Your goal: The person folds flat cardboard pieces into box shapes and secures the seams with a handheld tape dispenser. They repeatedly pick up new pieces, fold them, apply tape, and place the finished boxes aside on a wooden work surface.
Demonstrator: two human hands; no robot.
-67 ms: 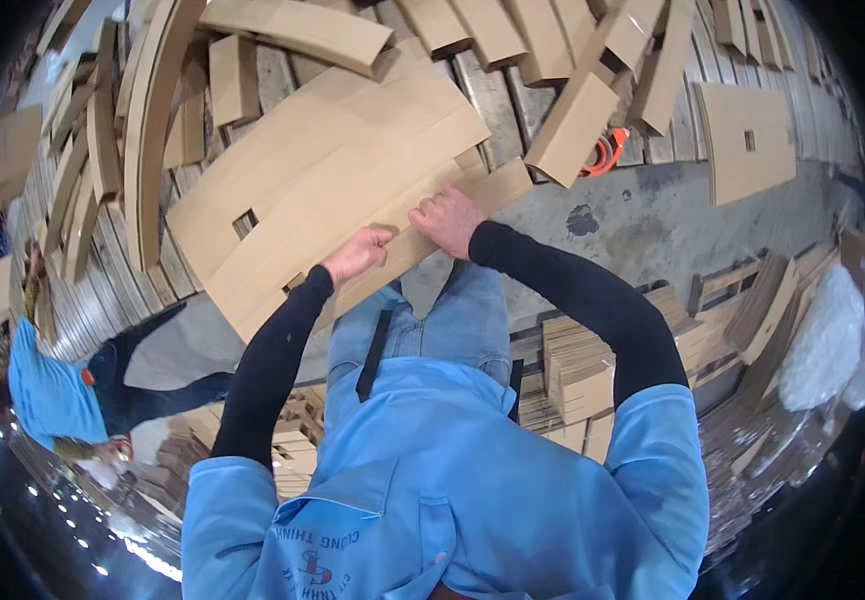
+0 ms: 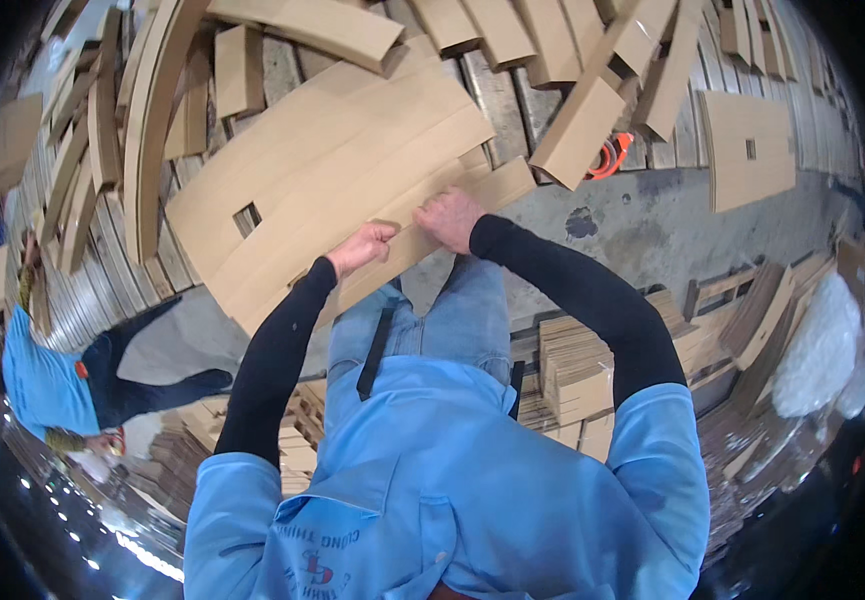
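Note:
A large flat brown cardboard sheet [image 2: 322, 150] with crease lines and a small rectangular cutout lies in front of me, its near edge toward my legs. Along that edge runs a narrow folded flap [image 2: 507, 187]. My left hand [image 2: 362, 248] is closed at the flap, thumb and fingers pressed together on the board. Just right of it, my right hand [image 2: 449, 220] grips the same flap with bent fingers. Part of the near edge is hidden behind my hands and left sleeve.
Folded cardboard bars [image 2: 577, 130] lie across the slatted table [image 2: 497, 95]. An orange tape dispenser [image 2: 609, 157] sits near its edge. Flat cardboard pieces [image 2: 749, 150] are at right, stacked cardboard [image 2: 574, 370] behind me. A co-worker [image 2: 47, 370] stands at left.
The view has shifted slightly. Both hands keep their hold at the near flap, with no clear movement of the sheet.

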